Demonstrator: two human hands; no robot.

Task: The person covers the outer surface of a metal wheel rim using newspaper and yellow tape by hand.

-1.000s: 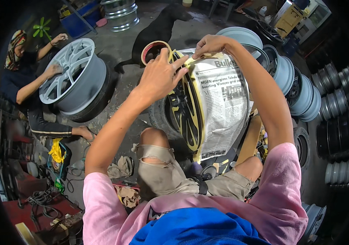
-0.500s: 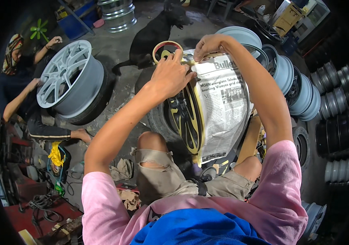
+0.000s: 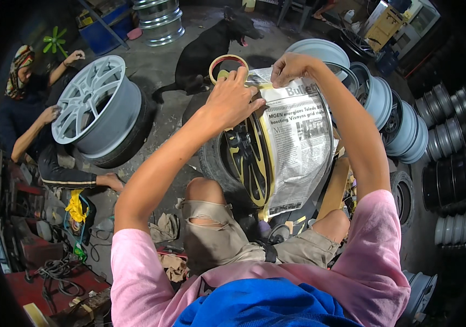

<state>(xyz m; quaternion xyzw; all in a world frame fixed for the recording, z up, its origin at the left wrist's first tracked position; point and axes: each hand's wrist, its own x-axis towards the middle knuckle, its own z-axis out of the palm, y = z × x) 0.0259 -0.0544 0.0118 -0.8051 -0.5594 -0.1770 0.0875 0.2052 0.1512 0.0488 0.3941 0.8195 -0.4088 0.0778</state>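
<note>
Newsprint [image 3: 298,146] wrapped the right of the wheel [image 3: 250,171]; atop it, I saw the right hand [image 3: 292,70] bunched, the left hand [image 3: 230,99] half-spread by the tape roll [image 3: 227,57], finger grips indistinct; uneven pull risked creases.

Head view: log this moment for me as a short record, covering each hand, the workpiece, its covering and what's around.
Left hand: fingers at the tape roll; firmness of hold unclear
Right hand: fingertips at the newspaper's upper edge; pinch unclear
Workpiece: black-and-yellow spoked wheel, standing tilted
Covering: newspaper over the wheel's right side, yellow tape along the edge
Left side: co-worker beside a pale grey wheel
Beyond: black dog
</note>
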